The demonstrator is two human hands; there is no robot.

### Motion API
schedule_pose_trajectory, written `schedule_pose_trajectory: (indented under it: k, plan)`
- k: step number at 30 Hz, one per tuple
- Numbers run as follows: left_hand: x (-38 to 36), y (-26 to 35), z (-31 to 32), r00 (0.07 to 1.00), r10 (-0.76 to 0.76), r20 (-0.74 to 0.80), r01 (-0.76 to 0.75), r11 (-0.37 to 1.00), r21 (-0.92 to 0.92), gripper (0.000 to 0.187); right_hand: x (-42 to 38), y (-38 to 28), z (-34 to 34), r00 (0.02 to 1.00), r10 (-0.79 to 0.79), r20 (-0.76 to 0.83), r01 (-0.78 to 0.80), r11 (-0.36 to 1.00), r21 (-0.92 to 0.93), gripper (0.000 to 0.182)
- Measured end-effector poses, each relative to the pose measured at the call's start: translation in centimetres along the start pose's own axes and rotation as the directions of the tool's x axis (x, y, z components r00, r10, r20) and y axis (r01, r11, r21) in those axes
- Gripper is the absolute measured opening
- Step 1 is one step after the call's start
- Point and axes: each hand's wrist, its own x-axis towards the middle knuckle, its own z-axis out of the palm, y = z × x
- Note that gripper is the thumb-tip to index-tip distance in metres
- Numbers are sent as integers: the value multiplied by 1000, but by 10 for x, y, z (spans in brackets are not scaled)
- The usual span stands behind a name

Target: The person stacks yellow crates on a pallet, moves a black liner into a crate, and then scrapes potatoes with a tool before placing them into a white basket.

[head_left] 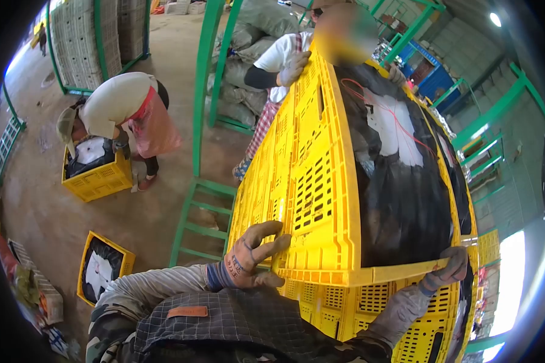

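A yellow plastic crate (pixel 318 181) is tilted on top of stacked yellow crates. Black plastic sheeting (pixel 399 199) lines it, with a white patch (pixel 393 127) and red string (pixel 396 115) on top. My left hand (pixel 251 257), in a worn glove, lies by the crate's near left corner, its fingers apart and against the side. My gloved right hand (pixel 451 266) is closed around the rim at the near right corner. Across from me, a co-worker's gloved hand (pixel 293 68) touches the far end of the same crate.
Below stand more yellow crates (pixel 375 299). On the left, another person (pixel 121 109) bends over a lined yellow crate (pixel 100 181); a further crate (pixel 127 266) sits on the floor. Green metal posts (pixel 203 91) and a low green frame (pixel 203 224) rise beside the stack.
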Motion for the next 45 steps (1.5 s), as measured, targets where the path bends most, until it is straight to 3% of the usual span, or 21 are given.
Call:
schedule_pose_trajectory:
  k: [1, 3, 5, 7, 9, 13, 19, 22, 24, 26, 28, 30, 31, 35, 37, 39, 40, 41, 42, 44, 45]
  plan:
    - [0, 0, -2, 1000, 10, -9, -10, 999, 32, 80, 5, -12, -1, 989, 147, 21, -148, 987, 66, 29]
    - [0, -1, -3, 1000, -14, 19, 13, 999, 53, 79, 4, -13, 0, 996, 81, 37, -79, 996, -52, 32]
    - [2, -1, -3, 1000, -31, -1, 31, 999, 20, 76, -2, -12, 8, 957, 290, -31, -285, 952, 112, 35]
    - [3, -1, -3, 1000, 6, -13, -5, 999, 35, 75, -2, -11, 9, 956, 282, -87, -269, 954, 130, 39]
    - [3, -2, -2, 1000, -6, 3, 5, 999, 52, 74, 2, -15, 8, 968, 250, -27, -249, 968, 45, 38]
    - [5, 0, -3, 1000, -6, 2, 6, 999, 35, 75, 2, -10, 6, 964, 266, 7, -266, 963, 50, 37]
    - [3, -1, 0, 1000, -21, -4, 21, 999, 24, 75, 0, -4, 6, 997, 78, -11, -79, 991, -106, 36]
    - [3, 0, 4, 1000, -30, -9, 30, 999, 18, 75, 11, -10, 9, 990, 140, 31, -141, 990, 29, 34]
    - [2, 4, 10, 998, -59, -28, 59, 998, 17, 74, 6, -2, 10, 1000, 29, 6, -28, 995, -94, 31]
    - [7, 6, 17, 995, -71, -70, 72, 997, 1, 74, -5, 15, 24, 995, 19, -93, -12, 997, 71, 25]
    - [13, 9, 22, 982, -120, -149, 120, 993, -10, 72, -12, 35, 35, 989, 4, -150, 2, 999, 44, 24]
    - [19, 6, 26, 976, -168, -137, 167, 986, -21, 71, -4, 31, 45, 983, 153, -97, -145, 986, 88, 26]
    - [23, 3, 26, 970, -192, -151, 191, 981, -20, 70, -1, 26, 46, 943, 333, -18, -322, 924, 205, 28]
    - [32, -1, 24, 993, -110, -47, 110, 994, 7, 68, -16, 74, 60, 930, 348, 119, -367, 853, 370, 29]
    - [27, -5, 13, 992, -125, -6, 125, 992, -34, 61, -21, 59, 61, 913, 388, -126, -286, 829, 481, 27]
    - [18, -17, 3, 995, -99, -29, 76, 891, -448, 47, -19, 55, 51, 948, 261, -180, -206, 938, 279, 27]
    - [6, -21, -4, 965, -261, 12, 222, 794, -566, 41, -10, 52, 33, 980, 178, 89, -180, 984, 13, 26]
    - [-2, -25, -10, 912, -404, 67, 343, 665, -663, 37, 5, 44, 18, 923, 143, 358, -62, 972, -227, 26]
    - [-4, -26, -15, 891, -450, -56, 342, 749, -567, 37, 18, 16, 14, 936, 11, 353, 68, 975, -211, 27]
    - [-31, -49, -26, 806, -578, -126, 393, 682, -617, 39, 34, -44, 8, 920, 200, 336, -168, 978, -122, 29]
    - [-47, -60, -31, 739, -656, -156, 423, 631, -650, 39, 36, -67, 7, 959, 134, 252, -132, 991, -25, 31]
